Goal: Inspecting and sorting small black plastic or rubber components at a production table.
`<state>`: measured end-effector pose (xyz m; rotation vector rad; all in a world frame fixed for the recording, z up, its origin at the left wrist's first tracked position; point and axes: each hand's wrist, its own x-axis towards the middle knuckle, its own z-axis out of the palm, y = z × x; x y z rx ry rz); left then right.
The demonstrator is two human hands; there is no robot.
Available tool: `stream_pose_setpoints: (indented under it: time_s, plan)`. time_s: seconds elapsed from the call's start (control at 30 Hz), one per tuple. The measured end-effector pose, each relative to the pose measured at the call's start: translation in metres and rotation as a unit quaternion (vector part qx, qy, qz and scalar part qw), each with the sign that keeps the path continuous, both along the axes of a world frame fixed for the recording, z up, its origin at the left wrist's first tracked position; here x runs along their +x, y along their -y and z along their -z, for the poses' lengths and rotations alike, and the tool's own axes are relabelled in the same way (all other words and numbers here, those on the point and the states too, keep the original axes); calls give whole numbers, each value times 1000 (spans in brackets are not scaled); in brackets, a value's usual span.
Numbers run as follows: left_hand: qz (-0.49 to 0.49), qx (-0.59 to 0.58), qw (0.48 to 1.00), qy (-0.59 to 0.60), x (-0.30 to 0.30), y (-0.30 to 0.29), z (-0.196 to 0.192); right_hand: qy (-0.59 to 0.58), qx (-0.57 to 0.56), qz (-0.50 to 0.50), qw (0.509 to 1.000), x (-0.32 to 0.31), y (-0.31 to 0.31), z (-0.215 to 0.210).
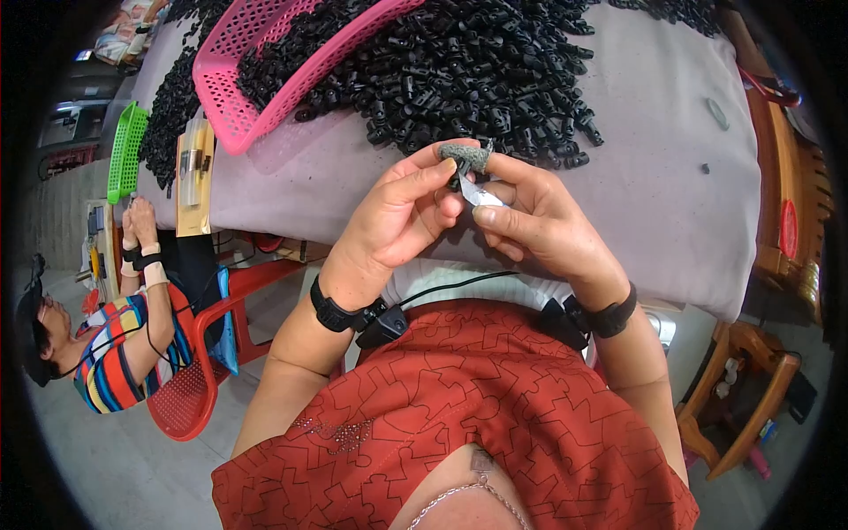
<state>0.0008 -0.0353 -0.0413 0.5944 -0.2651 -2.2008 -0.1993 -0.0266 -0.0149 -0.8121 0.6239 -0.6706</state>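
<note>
- Centre of the frame: the left hand (386,215) pinches a small black part (457,183) between its fingers, which cover most of it, so its shape is hard to make out.
- Just right of that, the right hand (546,215) has its fingers pinching a pale blade (480,193); its back end is hidden in the grip.
- Above both, a grey wrap (464,157); whose finger wears it is unclear.
- Upper middle: a black heap (477,84) on the table (671,212), cut off by the top edge, like the pink basket (231,121).
</note>
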Motion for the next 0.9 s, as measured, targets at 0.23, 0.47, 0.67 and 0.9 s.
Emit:
stream_pose_setpoints:
  time_s: [0.23,0.47,0.67,0.9]
  plan:
    - [-1,-31,999,-9,-1,-2,1,4,0,8,1000,-1,-1,3]
    - [-5,-10,1000,7,1,-3,2,10,-19,0,1000,0,-3,5]
    - [3,-12,1000,1,-1,-1,0,-13,1,14,1000,-2,1,1]
    - [7,-69,996,51,6,-4,-14,-43,-30,36,998,1,-2,-1]
